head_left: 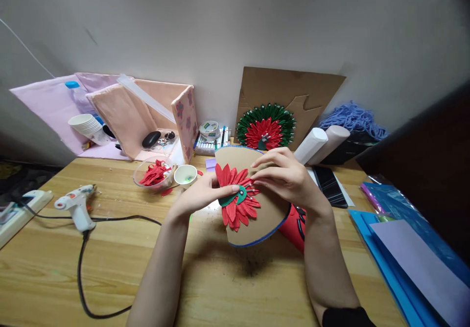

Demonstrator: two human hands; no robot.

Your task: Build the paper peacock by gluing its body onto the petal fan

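Cardboard disc: round, tan, edged in blue, held tilted just above the worktop near its middle. Fan of red petals covers the disc's left part, pointed tips spreading outward. Green shape sits at the fan's centre. Left hand grips the disc from the left, thumb laid beside the green shape. Right hand curls over the top, fingertips drawn together on the petals at the fan's right side. Glue gun lies well to the left. Clear bowl of loose red pieces stands behind.
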